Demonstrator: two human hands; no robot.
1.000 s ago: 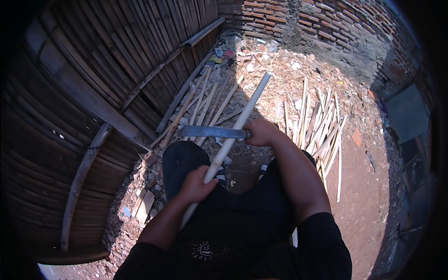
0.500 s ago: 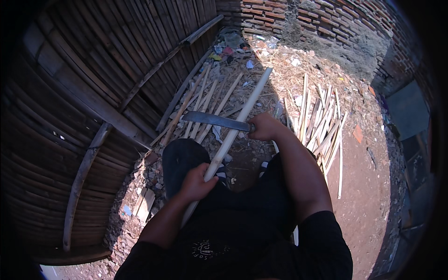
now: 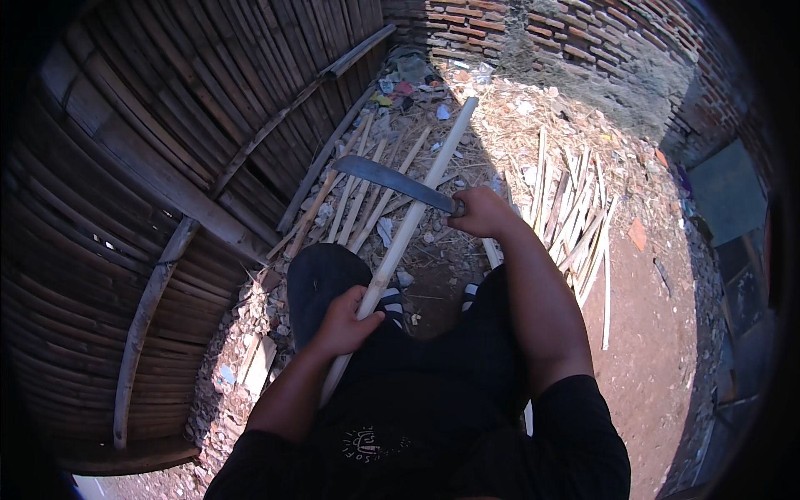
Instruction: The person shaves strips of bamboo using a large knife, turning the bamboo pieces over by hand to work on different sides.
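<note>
A long pale bamboo strip (image 3: 410,227) slants up and away from my lap, its far end raised over the littered ground. My left hand (image 3: 350,321) is wrapped round its lower part, near my left thigh. In my right hand (image 3: 483,212) is the handle of a machete (image 3: 392,179), whose broad grey blade points left and crosses the strip at about mid-length. The blade appears to lie on the strip's upper face; whether its edge bites in cannot be made out. The strip's lower end runs in against my dark shirt.
Several split bamboo strips (image 3: 575,225) lie heaped on the right, and more strips (image 3: 358,200) lie on the left. A bamboo wall (image 3: 150,167) rises close on my left. Beyond the rubble stands a brick wall (image 3: 575,42). My feet (image 3: 392,308) are on bare soil below.
The machete has moved farther up along the strip, with its tip now angled more away from me. My left hand keeps its hold, and the strip's far end has risen slightly.
</note>
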